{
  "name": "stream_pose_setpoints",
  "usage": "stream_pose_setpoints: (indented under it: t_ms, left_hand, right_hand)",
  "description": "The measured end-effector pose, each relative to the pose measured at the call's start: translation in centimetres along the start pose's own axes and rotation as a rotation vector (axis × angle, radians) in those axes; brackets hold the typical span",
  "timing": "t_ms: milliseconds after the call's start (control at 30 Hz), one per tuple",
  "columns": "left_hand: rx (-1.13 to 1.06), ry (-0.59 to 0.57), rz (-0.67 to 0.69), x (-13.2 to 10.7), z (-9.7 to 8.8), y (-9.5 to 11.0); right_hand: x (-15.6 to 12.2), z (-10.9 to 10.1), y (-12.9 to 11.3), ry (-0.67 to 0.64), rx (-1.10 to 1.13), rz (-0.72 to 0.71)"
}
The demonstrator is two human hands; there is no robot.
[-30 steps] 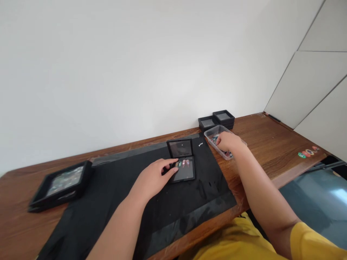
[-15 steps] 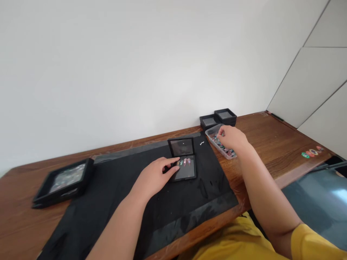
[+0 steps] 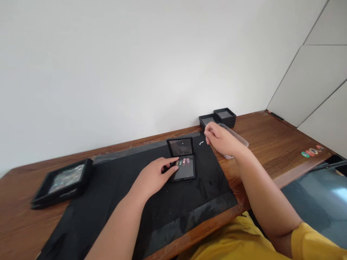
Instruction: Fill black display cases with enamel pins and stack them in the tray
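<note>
A small black hinged case (image 3: 187, 174) lies on a black mat with its lid (image 3: 181, 146) raised. Inside it sits a short row of small shiny coloured pieces (image 3: 184, 162) that look like press-on nails. My left hand (image 3: 155, 176) is at the case's left side, thumb and forefinger gripping around its edge beside the leftmost piece. My right hand (image 3: 219, 138) hovers over the near-left part of a clear plastic tub (image 3: 238, 138), fingers curled into a pinch. Whatever is between those fingertips is too small to make out. Hand and forearm hide the tub's contents.
Stacked black frame-like trays (image 3: 225, 113) stand behind the tub against the wall. On the left a black tray (image 3: 63, 180) holds many small shiny pieces. A tiny white scrap (image 3: 201, 143) lies on the mat (image 3: 187, 202). Round stickers (image 3: 312, 151) mark the wooden table (image 3: 260, 133) at right.
My right hand has come up and leftward from inside the tub, fingers still pinched. My left hand keeps its place at the case.
</note>
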State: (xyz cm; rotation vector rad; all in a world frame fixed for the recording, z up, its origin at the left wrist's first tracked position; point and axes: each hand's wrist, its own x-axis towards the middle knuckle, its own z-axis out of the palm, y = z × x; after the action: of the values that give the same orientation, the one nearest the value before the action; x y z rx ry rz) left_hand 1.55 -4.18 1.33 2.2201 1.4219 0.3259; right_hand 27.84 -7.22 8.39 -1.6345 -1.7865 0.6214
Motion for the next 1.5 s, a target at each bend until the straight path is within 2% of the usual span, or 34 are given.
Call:
stream_pose_setpoints:
  t_ms: [133,167,200,333,467,700,1033,1300,1500]
  left_hand:
    - [-0.003,0.004,0.004,0.0,0.0,0.1]
    - [-0.001,0.009,0.008,-0.1,0.0,0.2]
    - [0.004,0.012,0.01,-0.1,0.0,0.2]
    - [0.031,0.002,0.017,-0.1,0.0,0.2]
    - [0.03,-0.003,0.015,-0.1,-0.1,0.3]
    - [0.026,-0.012,0.014,0.0,-0.2,0.5]
    - [0.039,-0.003,0.034,-0.1,-0.1,0.4]
    - [0.034,-0.009,0.031,-0.1,-0.1,0.3]
    - [0.033,-0.006,0.036,-0.1,-0.1,0.4]
  right_hand:
    - [-0.7,0.9,-1.5,-0.416,0.157,-0.054]
    - [-0.8,1.1,-1.7,-0.484,0.159,-0.062]
    - [-0.8,1.4,-1.9,-0.517,0.144,-0.066]
    - [-0.6,2.2,-2.1,-0.513,0.031,-0.04]
    - [-0.3,2.7,-2.0,-0.597,0.043,-0.003]
    - [-0.2,3.4,-1.6,-0.523,-0.038,-0.01]
    - [0.1,3.7,-1.1,-0.524,0.016,-0.007]
    - [0.6,4.2,-0.7,-0.441,-0.109,-0.156]
    - [0.8,4.4,-0.2,-0.444,-0.116,-0.134]
